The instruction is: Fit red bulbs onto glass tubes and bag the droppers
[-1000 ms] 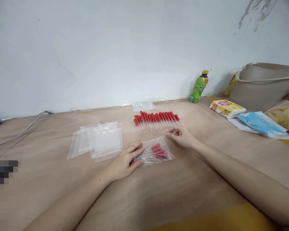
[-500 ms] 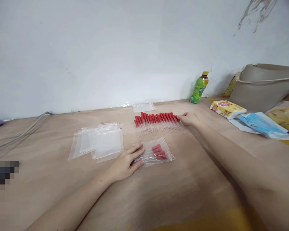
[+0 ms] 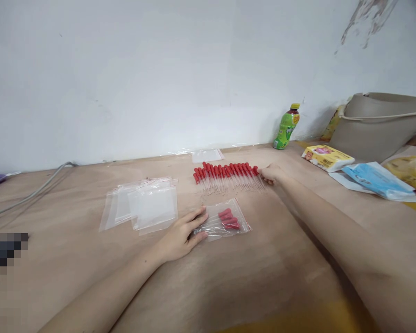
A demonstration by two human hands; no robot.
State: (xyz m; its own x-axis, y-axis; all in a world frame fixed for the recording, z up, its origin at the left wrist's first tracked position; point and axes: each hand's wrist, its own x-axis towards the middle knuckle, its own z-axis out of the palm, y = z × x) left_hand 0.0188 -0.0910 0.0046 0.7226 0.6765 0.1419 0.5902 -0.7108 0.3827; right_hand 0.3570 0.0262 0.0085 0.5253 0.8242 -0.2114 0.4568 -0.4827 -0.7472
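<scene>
My left hand (image 3: 183, 234) lies flat with its fingers spread, the fingertips resting on the left end of a clear zip bag (image 3: 241, 213). Inside that bag are several droppers with red bulbs (image 3: 229, 218) pointing right. Beyond it, a row of red-bulbed droppers (image 3: 225, 171) lies side by side, thin clear stems towards me. At the row's right end, my right hand (image 3: 271, 174) is closed, its fingertips at the last red bulb; the curled fingers are partly hidden. Left of my left hand lies a stack of flat zip bags (image 3: 152, 206).
Another clear bag (image 3: 207, 156) lies near the wall behind the row. A green drink bottle (image 3: 286, 127) stands at the back right, with a yellow tissue pack (image 3: 327, 157), a blue packet (image 3: 377, 180) and a grey bin (image 3: 377, 125) beyond. A grey cable (image 3: 38, 192) crosses the left side.
My right hand has shifted slightly to the right, its fingers more curled, and the end dropper's bulb has moved a little with it. My left hand and the bag stay put.
</scene>
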